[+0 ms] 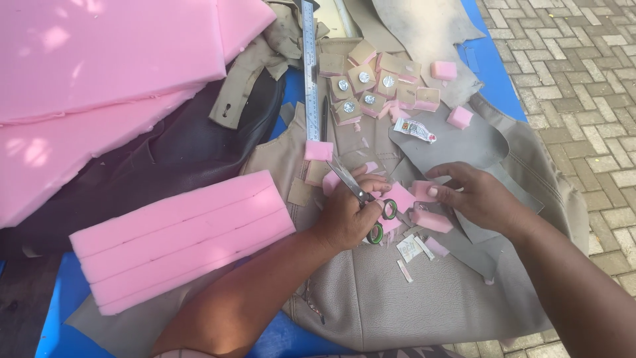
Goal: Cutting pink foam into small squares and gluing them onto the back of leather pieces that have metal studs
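Left hand [344, 215] wrapped around green-handled scissors [361, 199], blades toward 11 o'clock; right hand [474, 195] fingers pinching a small pink foam piece [423, 191] over beige leatherette [411, 292].

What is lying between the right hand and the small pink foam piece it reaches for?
Nothing visible. The right hand already has its fingertips on the small pink foam piece, while the left hand holds scissors beside it.

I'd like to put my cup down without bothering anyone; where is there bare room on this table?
Free: the grey leather below both hands, and the blue table corner under the scored foam block. Crowded: around the left hand with the scissors, the right hand, and the covered squares by the ruler.
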